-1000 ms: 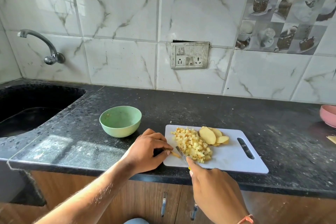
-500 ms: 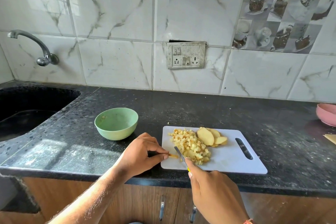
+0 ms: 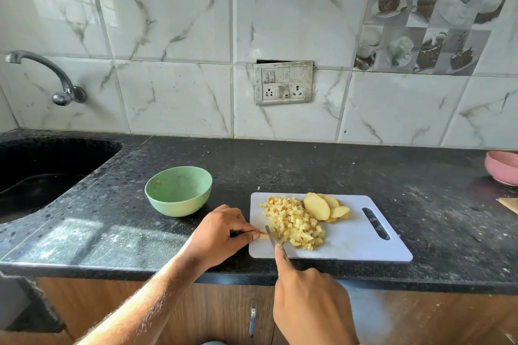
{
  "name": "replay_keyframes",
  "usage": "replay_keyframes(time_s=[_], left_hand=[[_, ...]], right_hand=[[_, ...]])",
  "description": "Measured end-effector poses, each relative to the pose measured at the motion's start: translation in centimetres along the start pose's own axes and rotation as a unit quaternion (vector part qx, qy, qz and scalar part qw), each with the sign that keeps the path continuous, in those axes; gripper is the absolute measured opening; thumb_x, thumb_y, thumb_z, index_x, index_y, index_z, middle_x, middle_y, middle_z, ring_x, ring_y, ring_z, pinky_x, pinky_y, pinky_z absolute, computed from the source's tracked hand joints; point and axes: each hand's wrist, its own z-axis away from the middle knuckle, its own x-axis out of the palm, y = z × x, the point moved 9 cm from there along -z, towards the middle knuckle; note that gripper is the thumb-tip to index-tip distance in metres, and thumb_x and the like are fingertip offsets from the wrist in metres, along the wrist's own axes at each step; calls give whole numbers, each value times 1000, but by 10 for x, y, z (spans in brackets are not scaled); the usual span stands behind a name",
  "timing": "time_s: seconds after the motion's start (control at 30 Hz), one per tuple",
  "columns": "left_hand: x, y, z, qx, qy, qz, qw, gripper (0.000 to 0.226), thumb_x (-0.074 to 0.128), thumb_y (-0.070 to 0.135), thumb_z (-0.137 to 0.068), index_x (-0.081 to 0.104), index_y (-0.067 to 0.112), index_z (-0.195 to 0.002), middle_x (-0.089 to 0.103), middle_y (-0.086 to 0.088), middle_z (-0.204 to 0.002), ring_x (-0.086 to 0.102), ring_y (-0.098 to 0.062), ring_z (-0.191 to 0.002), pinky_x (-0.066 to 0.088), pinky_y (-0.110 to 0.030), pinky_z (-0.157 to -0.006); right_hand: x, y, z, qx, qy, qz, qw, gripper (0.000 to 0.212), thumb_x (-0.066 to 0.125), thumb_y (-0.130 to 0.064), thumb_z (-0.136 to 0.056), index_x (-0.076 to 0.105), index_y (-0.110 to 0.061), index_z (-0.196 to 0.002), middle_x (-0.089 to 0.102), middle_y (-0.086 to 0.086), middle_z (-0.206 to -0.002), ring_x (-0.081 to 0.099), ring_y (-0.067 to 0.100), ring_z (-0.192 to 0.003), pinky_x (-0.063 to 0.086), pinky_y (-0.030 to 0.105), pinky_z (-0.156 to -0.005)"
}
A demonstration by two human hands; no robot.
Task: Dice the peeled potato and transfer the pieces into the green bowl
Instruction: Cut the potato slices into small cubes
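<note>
No readable writing anywhere; the switch plate (image 3: 283,82) on the marble-look tiles is grimy and its markings are too small to make out. White plastic board (image 3: 350,244), rounded corners, slot handle at its right end, sits on the speckled black counter (image 3: 308,168). On it: a heap of small pale-yellow dice (image 3: 293,223) toward the left, and a fan of smooth oval slices (image 3: 322,206) touching the heap's far right side. Left hand (image 3: 221,232) at the board's left edge, thumb and forefinger pinched together on a thin potato strip (image 3: 263,233), mostly hidden. Right hand (image 3: 311,305) curled round a knife (image 3: 271,235); handle covered by the hand, forefinger laid along the spine, narrow blade down at the strip. Green bowl (image 3: 178,190), matte, round, stands left of the board, apart from it; a few bits cling inside. Pink bowl (image 3: 501,166) cut off at the right edge. Sink (image 3: 42,165) and curved metal tap (image 3: 56,78) far left.
</note>
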Motion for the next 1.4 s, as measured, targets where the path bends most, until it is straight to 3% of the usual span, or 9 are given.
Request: replay_keyframes(time_s=[0.13,0.33,0.63,0.77,0.9,1.0,1.13,1.33,1.4], left_hand=[[-2,3,-1,14,0,1,1000,25,69,58,-92,82,44,-108,67,21,-85,57,-5,-90,50,-23,-77],[-3,4,-1,23,6,-2,1000,24,69,57,-91,82,45,-108,66,21,-85,56,-5,-87,49,-22,-76],[-5,5,0,5,5,1,1000,16,79,48,-90,83,46,-105,67,23,-84,59,-6,-86,50,-22,-74],[-3,3,1,-29,-11,2,1000,15,80,39,-91,83,46,-104,71,23,-87,65,-5,-91,53,-21,-79],[-2,1,3,-56,-24,13,998,23,76,31,-87,83,41,-107,73,24,-92,68,-5,-91,52,-18,-76],[-5,-7,3,-92,-17,48,994,20,84,24,-85,85,35,-101,76,23,-93,72,-5,-86,52,-14,-72],[-7,-13,3,-132,-1,56,990,12,92,31,-80,86,33,-90,76,23,-81,72,-5,-74,49,-12,-62],[-5,-16,3,-153,-7,90,984,10,93,30,-79,85,34,-85,77,22,-82,70,-6,-72,50,-16,-61],[-4,-17,3,-153,-13,101,983,11,93,29,-80,86,33,-87,77,21,-84,70,-6,-73,48,-14,-62]], right_hand=[[4,-7,-8,0,-12,24,1000,70,35,-25,-103,3,-32,-165,72,8,-106,69,29,-96,39,34,-67],[11,-11,-13,-7,-16,29,999,70,35,-23,-104,2,-28,-165,72,9,-109,69,29,-97,39,34,-67],[24,-3,1,19,-93,21,995,79,41,-25,-102,-9,-34,-163,67,11,-126,64,26,-115,36,35,-78],[19,3,-1,7,-49,32,998,75,37,-23,-103,-5,-34,-164,70,9,-116,68,27,-105,39,34,-74],[8,10,-6,-10,15,33,999,68,34,-25,-103,6,-33,-164,71,6,-103,70,27,-92,41,35,-68],[0,10,-8,-16,42,24,999,65,34,-27,-103,11,-34,-164,73,5,-103,71,26,-89,47,35,-68],[-10,5,-8,-25,81,12,996,61,31,-35,-104,16,-36,-164,73,0,-110,71,19,-92,56,35,-74],[-10,-8,-9,-40,78,4,996,61,32,-34,-106,16,-33,-164,70,-1,-117,70,19,-93,55,35,-73],[-8,-10,-11,-40,77,8,996,61,32,-33,-106,16,-32,-165,71,1,-111,69,20,-91,53,36,-71]])
